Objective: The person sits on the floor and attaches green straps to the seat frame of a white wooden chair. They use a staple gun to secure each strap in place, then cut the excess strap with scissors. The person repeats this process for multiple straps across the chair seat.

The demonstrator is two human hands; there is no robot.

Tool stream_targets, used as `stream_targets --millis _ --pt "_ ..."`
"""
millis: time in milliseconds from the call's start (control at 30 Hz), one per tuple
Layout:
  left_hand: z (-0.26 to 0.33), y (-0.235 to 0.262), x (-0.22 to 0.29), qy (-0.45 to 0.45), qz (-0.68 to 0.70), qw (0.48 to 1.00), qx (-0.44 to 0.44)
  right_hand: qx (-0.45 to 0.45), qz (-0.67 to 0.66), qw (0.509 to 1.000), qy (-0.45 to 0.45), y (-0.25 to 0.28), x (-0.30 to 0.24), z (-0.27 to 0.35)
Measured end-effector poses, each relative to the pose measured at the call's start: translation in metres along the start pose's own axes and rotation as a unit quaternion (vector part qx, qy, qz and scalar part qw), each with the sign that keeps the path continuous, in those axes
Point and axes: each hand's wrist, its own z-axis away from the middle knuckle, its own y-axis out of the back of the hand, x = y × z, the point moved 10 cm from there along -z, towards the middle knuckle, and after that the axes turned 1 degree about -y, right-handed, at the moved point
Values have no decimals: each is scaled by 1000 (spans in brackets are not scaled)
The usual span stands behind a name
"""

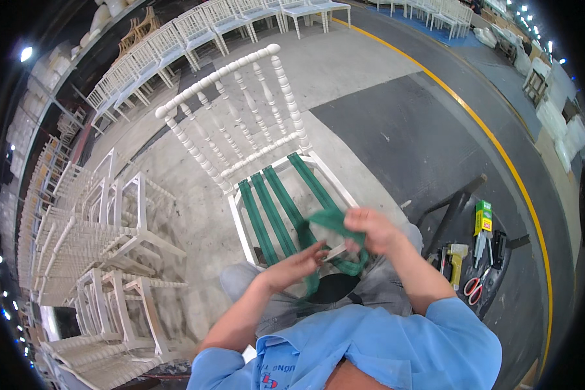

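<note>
A white chair (253, 130) with knobbly turned spindles has flat green woven straps (276, 208) stretched across its open seat frame. The right hand (370, 231), raised and curled, pinches a loose strap (331, 221) looping over the seat's front edge. The left hand (292, 266), fingers pressed together, grips the same strap lower down.

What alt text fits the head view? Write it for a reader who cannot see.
Seen from above, a person's left hand and right hand pull a green strap over the open seat of a white chair already strung with green straps. Scissors and tools lie on a stand at right; white chairs are stacked at left.
</note>
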Motion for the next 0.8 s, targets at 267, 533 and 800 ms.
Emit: stream_targets --millis 267,533,800 --pt "-50 139 52 -151 353 872 303 -70 446 891 -47 28 136 16" --pt "-18 164 60 -125 355 840 392 -28 709 697 102 48 123 -39" --pt "-28 61 11 -100 455 832 301 -119 834 539 -25 29 174 -76"
